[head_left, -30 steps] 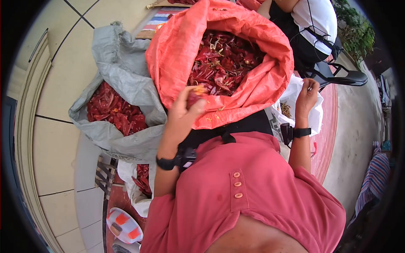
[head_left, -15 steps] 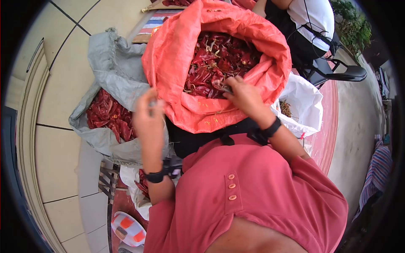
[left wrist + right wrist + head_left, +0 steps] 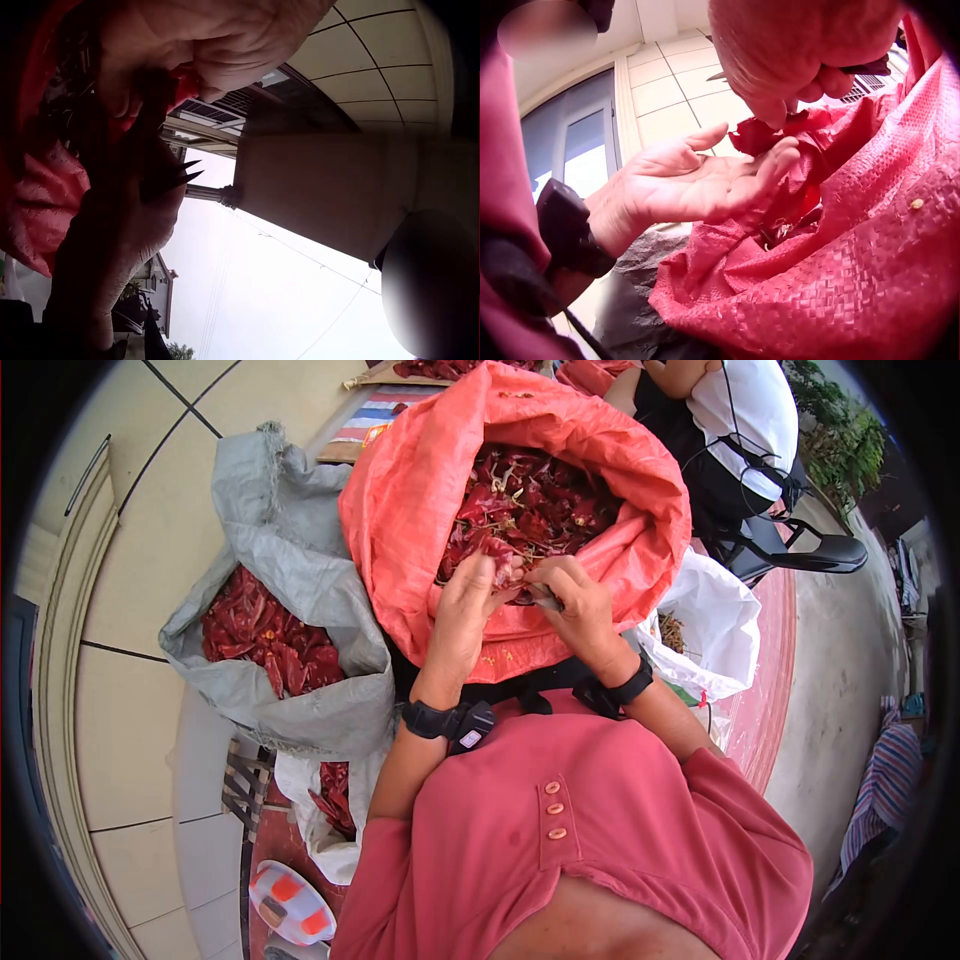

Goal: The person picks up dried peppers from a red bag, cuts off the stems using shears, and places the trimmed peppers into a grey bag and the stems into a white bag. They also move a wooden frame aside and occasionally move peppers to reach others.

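In the head view my hands meet over the near rim of a big red woven sack (image 3: 400, 550), which holds many dried red chillies (image 3: 545, 510). My left hand (image 3: 460, 615) reaches in from the left; the right wrist view shows its palm turned up, thumb apart from the fingers. A dried chilli (image 3: 754, 137) lies at its fingertips. My right hand (image 3: 582, 605) pinches that chilli from above. It also grips small dark scissors (image 3: 172, 182), whose two pointed tips stick out of the palm in the left wrist view; the handles are mostly hidden.
A grey sack (image 3: 340, 710) of chillies stands left, with a white bag (image 3: 338, 863) and patterned bowl (image 3: 293, 903) below it. A white bag (image 3: 728, 620) with stems stands right. Beyond it sits another person (image 3: 745, 410) near a black armrest (image 3: 825, 553).
My left hand first carries a chilli left towards the grey sack, then returns without it. My right hand comes from the white bag at right into the red sack, and both hands meet there.
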A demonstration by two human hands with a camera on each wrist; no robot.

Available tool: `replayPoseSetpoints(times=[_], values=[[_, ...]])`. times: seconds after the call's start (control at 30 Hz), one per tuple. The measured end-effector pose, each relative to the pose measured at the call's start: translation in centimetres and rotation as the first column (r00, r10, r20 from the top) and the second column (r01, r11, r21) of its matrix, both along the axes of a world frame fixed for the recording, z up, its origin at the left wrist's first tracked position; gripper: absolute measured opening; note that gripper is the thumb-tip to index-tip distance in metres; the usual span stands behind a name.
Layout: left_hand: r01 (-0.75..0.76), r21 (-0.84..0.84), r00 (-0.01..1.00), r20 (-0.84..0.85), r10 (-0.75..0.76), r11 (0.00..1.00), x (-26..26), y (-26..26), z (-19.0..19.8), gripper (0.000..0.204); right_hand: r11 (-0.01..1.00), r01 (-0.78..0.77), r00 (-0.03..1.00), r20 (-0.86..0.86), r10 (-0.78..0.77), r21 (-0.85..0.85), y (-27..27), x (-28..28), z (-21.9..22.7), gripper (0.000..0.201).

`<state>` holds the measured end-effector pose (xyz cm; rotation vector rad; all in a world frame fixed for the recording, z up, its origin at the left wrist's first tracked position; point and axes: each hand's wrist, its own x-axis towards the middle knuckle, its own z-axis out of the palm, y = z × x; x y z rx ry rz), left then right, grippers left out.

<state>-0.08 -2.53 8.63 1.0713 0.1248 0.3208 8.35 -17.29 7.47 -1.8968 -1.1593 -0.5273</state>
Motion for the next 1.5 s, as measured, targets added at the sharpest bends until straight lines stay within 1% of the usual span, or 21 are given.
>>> replayPoseSetpoints(times=[0.1,0.4,0.6,0.7,0.8,0.9,0.93,1.0,1.07,1.13,1.17,1.2,1.23,1.27,1.3,1.33,1.37,1.4,1.43,1.47,1.5], values=[[-0.058,0.142,0.997,0.049,0.052,0.988,0.3,-0.2,-0.2,0.03,0.997,-0.065,0.998,0.005,0.066,-0.037,0.2,-0.5,0.0,0.026],[-0.066,0.097,0.997,0.035,0.063,0.993,0.2,-0.1,-0.3,0.022,0.99,-0.133,0.988,-0.086,0.129,-0.052,0.0,-1.2,-0.2,0.026],[-0.09,0.108,0.994,0.064,0.083,0.99,0.1,-0.2,-0.3,0.021,0.966,-0.257,0.95,-0.181,0.255,0.013,-1.0,-1.0,-0.4,0.017],[-0.061,0.051,0.997,0.056,0.059,0.997,-0.5,-0.4,0.4,0.021,1.0,-0.029,0.962,-0.271,0.03,0.006,-1.4,-0.2,0.4,0.013],[-0.037,0.093,0.999,-0.018,0.039,0.995,-1.1,0.0,0.7,0.02,0.99,0.136,0.955,-0.273,-0.119,0.044,-1.5,1.5,-0.4,0.016],[-0.141,0.247,0.99,0.003,0.144,0.959,-2.2,-0.1,2.2,0.021,0.97,0.178,0.959,-0.193,-0.208,-0.164,-2.0,2.4,-0.8,0.021],[-0.231,0.341,0.973,0.104,0.208,0.911,-2.7,0.1,2.7,0.022,0.95,0.147,0.957,-0.204,-0.208,-0.277,-2.3,2.9,-1.2,0.026],[-0.379,0.468,0.925,0.212,0.315,0.798,-4.2,1.7,4.0,0.024,0.925,0.16,0.947,-0.21,-0.243,-0.346,-3.0,2.9,-1.1,0.025],[-0.562,0.675,0.781,0.244,0.575,0.478,-6.7,4.0,5.9,0.025,0.912,0.143,0.944,-0.225,-0.242,-0.383,-3.8,2.8,-1.0,0.022],[-0.687,0.611,0.676,0.338,0.655,0.393,-8.9,6.4,7.7,0.026,0.915,0.098,0.944,-0.253,-0.21,-0.391,-4.9,2.8,-1.0,0.02],[-0.68,0.676,0.604,0.3,0.738,0.282,-10.0,7.7,8.7,0.026,0.886,0.092,0.934,-0.268,-0.235,-0.455,-5.3,2.5,-0.8,0.019],[-0.558,0.83,0.525,0.342,0.78,0.011,-11.2,8.9,9.9,0.025,0.852,0.083,0.924,-0.28,-0.26,-0.516,-5.7,2.2,-0.6,0.018],[-0.378,0.869,0.441,0.471,0.764,-0.318,-12.6,11.6,9.2,0.03,0.815,0.073,0.914,-0.289,-0.286,-0.574,-6.0,1.9,-0.3,0.018],[-0.225,0.827,0.348,0.563,0.75,-0.516,-13.5,13.1,8.9,0.033,0.814,0.068,0.917,-0.284,-0.278,-0.577,-6.0,1.8,-0.2,0.019],[-0.048,0.738,0.269,0.658,0.703,-0.673,-13.8,13.6,9.1,0.036,0.813,0.065,0.921,-0.28,-0.272,-0.578,-6.1,1.6,-0.1,0.02],[-0.173,0.772,0.259,0.635,0.728,-0.611,-13.8,13.6,9.2,0.041,0.812,0.061,0.924,-0.274,-0.265,-0.58,-6.1,1.5,0.0,0.02],[-0.384,0.84,0.314,0.509,0.801,-0.384,-13.4,12.8,8.6,0.039,0.804,0.07,0.927,-0.259,-0.271,-0.59,-5.9,1.5,-0.1,0.021],[-0.552,0.826,0.396,0.38,0.836,-0.114,-11.7,9.9,9.0,0.037,0.795,0.078,0.931,-0.242,-0.274,-0.602,-5.6,1.5,0.0,0.021],[-0.497,0.837,0.523,0.499,0.691,-0.229,-10.4,8.3,8.2,0.029,0.783,0.085,0.936,-0.22,-0.275,-0.616,-5.4,1.6,0.0,0.021],[-0.411,0.91,0.627,0.239,0.741,0.055,-9.1,5.5,7.5,0.023,0.769,0.106,0.936,-0.197,-0.291,-0.631,-5.2,1.7,0.1,0.021],[-0.338,0.897,0.812,0.125,0.57,0.285,-7.6,3.8,5.9,0.021,0.753,0.126,0.936,-0.174,-0.306,-0.646,-5.1,1.8,0.2,0.021]])
